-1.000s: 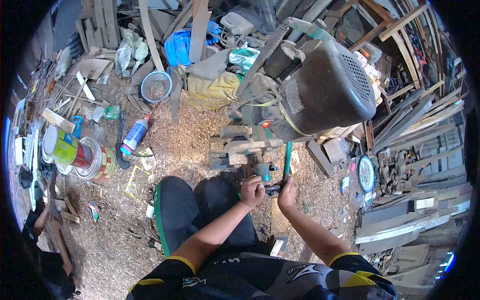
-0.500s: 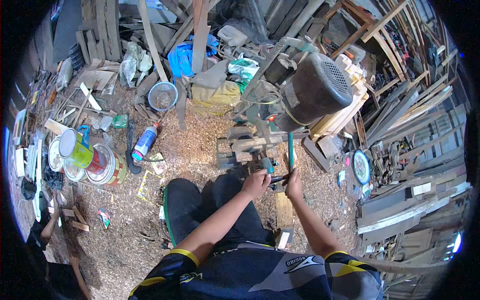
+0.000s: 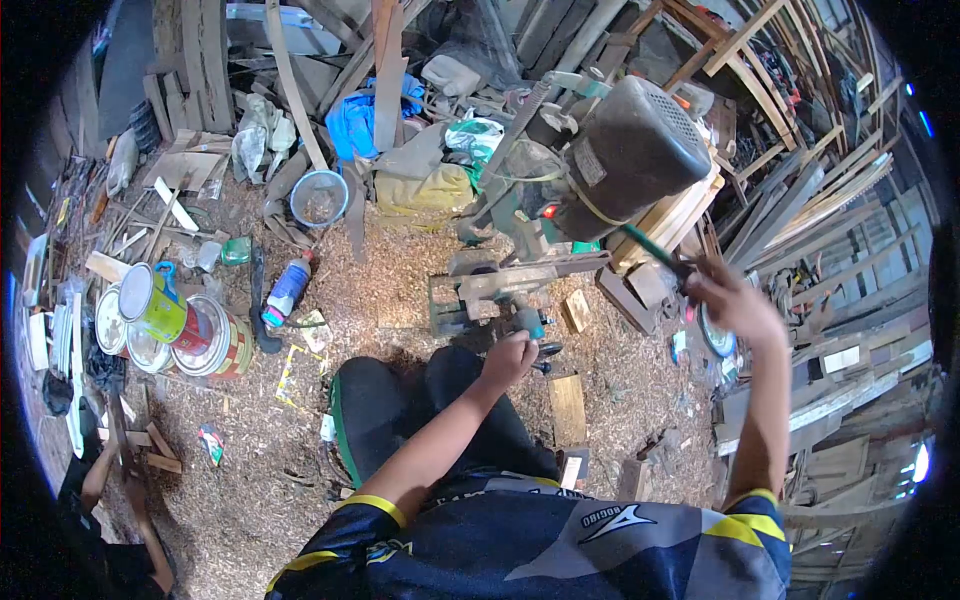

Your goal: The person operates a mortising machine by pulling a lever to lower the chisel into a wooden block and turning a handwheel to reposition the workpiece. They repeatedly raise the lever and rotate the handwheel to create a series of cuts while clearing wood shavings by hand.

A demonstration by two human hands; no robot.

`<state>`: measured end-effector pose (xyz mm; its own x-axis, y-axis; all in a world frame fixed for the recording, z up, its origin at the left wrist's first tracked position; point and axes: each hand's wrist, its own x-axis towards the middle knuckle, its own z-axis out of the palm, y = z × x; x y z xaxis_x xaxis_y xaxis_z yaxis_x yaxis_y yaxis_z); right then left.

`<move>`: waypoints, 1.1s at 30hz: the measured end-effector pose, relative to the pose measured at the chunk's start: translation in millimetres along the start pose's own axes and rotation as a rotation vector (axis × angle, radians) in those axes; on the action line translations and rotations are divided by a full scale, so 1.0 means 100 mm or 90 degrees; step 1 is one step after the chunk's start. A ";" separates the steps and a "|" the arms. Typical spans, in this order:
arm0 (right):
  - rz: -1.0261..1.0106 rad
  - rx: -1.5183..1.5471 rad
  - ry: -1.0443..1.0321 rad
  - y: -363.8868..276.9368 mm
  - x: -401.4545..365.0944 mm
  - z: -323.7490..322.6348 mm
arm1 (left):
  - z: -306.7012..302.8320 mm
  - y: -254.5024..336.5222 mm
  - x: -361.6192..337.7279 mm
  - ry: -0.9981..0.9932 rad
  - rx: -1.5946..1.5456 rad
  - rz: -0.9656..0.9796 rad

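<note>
My left hand (image 3: 511, 360) is closed on a small part of the machine's vise, just below its teal end (image 3: 530, 322). Further right and higher, my right hand (image 3: 738, 300) is wrapped round the dark end of a green lever (image 3: 655, 247), which slants down from beside the motor (image 3: 640, 150). The right hand is slightly blurred. A piece of wood (image 3: 515, 282) lies across the machine's work area. A red light glows beneath the motor housing.
Paint cans (image 3: 215, 335), a spray bottle (image 3: 288, 292) and a bucket (image 3: 320, 198) stand at the left. A co-worker's arms (image 3: 100, 470) show at lower left. Stacked timber (image 3: 840, 330) lines the right side. Wood blocks (image 3: 568, 410) lie on the shavings.
My right hand has moved right and up from near my left hand. The green lever has swung from upright to slanting rightward. My left hand stays about where it was.
</note>
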<state>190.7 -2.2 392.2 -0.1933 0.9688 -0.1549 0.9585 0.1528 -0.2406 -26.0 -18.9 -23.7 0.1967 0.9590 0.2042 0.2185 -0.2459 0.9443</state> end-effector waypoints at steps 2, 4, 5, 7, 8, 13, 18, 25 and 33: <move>0.093 0.081 0.006 -0.43 0.25 -0.54 | 0.00 0.06 0.00 -0.028 0.008 -0.045; 0.207 -0.045 -0.120 -0.82 0.51 -0.98 | 0.01 0.04 0.00 0.008 0.020 -0.009; 0.193 -0.054 -0.156 -0.89 0.64 -1.14 | 0.03 0.02 -0.01 0.015 0.023 -0.007; 0.193 -0.092 -0.116 -1.05 0.77 -1.29 | 0.02 0.04 -0.01 0.012 0.016 -0.019; 0.195 -0.114 -0.110 -1.08 0.80 -1.32 | 0.02 0.05 -0.02 0.006 0.006 -0.032; 0.123 -0.154 -0.094 -0.69 0.74 -1.15 | 0.10 0.01 -0.01 0.035 0.008 -0.006; 0.109 -0.139 0.048 -0.41 0.04 -0.04 | 0.11 -0.03 0.00 0.035 -0.008 -0.022; 0.274 0.201 0.226 0.03 -0.32 1.97 | 0.17 -0.06 -0.01 0.060 -0.027 -0.006; 0.186 0.286 0.269 0.80 0.19 3.91 | 0.16 -0.12 0.02 0.015 -0.041 0.009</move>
<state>181.3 -47.4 -5.1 0.2457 0.9650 0.0912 0.7611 -0.1338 -0.6346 -13.0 -16.5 -39.3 0.1767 0.9587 0.2227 0.1543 -0.2504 0.9558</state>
